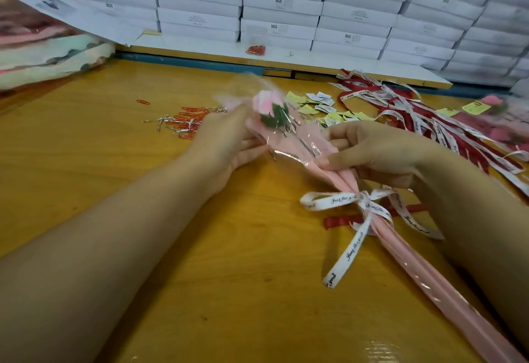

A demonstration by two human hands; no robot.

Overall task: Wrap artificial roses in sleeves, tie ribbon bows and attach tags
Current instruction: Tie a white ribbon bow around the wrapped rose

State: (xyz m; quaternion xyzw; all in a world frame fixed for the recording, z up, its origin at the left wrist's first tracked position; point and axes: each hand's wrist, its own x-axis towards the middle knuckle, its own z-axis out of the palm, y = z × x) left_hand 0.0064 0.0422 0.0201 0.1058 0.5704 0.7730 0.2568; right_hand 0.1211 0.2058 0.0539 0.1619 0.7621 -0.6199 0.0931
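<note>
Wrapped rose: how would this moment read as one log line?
right hand pinches sleeve above tied white ribbon bow | left hand at rose end, grip blurred | tags loose on table

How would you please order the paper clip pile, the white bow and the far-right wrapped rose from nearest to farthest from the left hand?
From the left hand:
1. The paper clip pile, just to its left.
2. The white bow, to its right and nearer the person.
3. The wrapped rose, farthest right in view.
</note>
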